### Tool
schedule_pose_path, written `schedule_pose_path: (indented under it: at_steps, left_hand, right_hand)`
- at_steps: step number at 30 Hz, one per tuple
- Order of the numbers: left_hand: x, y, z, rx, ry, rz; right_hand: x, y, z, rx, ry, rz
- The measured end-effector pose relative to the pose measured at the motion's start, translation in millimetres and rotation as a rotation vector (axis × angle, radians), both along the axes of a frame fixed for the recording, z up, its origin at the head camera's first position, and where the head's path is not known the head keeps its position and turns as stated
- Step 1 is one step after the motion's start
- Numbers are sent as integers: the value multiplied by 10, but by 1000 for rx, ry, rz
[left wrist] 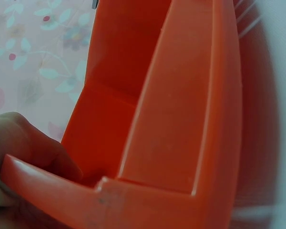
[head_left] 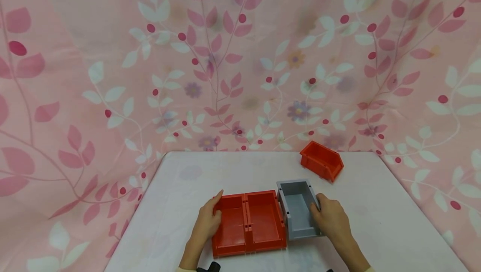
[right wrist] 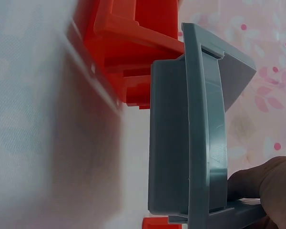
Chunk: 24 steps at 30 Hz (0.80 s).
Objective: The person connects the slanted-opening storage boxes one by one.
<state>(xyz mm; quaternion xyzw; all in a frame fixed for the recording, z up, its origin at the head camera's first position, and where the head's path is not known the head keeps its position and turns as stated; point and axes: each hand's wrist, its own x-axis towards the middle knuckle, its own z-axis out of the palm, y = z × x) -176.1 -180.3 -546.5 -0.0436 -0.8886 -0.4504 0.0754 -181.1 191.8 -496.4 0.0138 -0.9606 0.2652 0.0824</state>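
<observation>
Gripped the red pair (head_left: 247, 234) by its outer wall with the left hand (head_left: 204, 223), at nine o'clock on the pair in the head view, with thumb inside and index finger straight toward one o'clock. Saw both halves side by side, mouths up, meeting along a line from twelve to six. In the left wrist view, saw mostly red wall, with that grip over the rim at eight o'clock. Held the grey bin (head_left: 299, 210) in the right hand (head_left: 333, 220), gripping its wall at about three o'clock, with thumb over the rim. Had that bin just beside the pair, between two and three o'clock from it, raised off the table (head_left: 233, 172). Could not tell whether hooked on or merely touching. Spotted a third bin (head_left: 319, 162), red, at two o'clock from the pair, askew near the table's far edge. Noticed a pink curtain (head_left: 244, 76) beyond, toward twelve.
</observation>
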Motion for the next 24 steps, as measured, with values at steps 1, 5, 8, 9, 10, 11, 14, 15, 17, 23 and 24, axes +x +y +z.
schedule_pose_path:
  at_steps: [1,5,8,9,10,11,14,15,17,23,24]
  left_hand:
    - [0,1,1,-3,2,0]
    - [3,0,4,-5,-3,2]
    - [4,-3,5,-5,-3,0]
    - [3,-3,6,-6,-1,0]
    - [2,-4,7,-8,0,0]
    - [-1,-4,8,-10,1,0]
    - [-6,-3,10,-13,4,0]
    - [-7,-2,10,-12,4,1]
    - [-5,-2,8,-10,1,3]
    - [-3,-6,5,-5,-11,5]
    - [-5,-6,5,-4,-9,5]
  right_hand:
    - [1,-4,0,4,2,-2]
    - [8,-19,7,21,3,-9]
    - [13,-27,8,38,9,-12]
    - [14,-29,6,43,11,-12]
    - [13,-31,3,48,16,-12]
    - [12,-33,0,52,23,-11]
    - [11,-41,-7,66,41,-13]
    - [9,-45,-2,73,39,-10]
    - [1,-56,23,90,16,-7]
    - [-45,-139,135,151,-27,-32]
    - [-59,-169,146,144,5,-21]
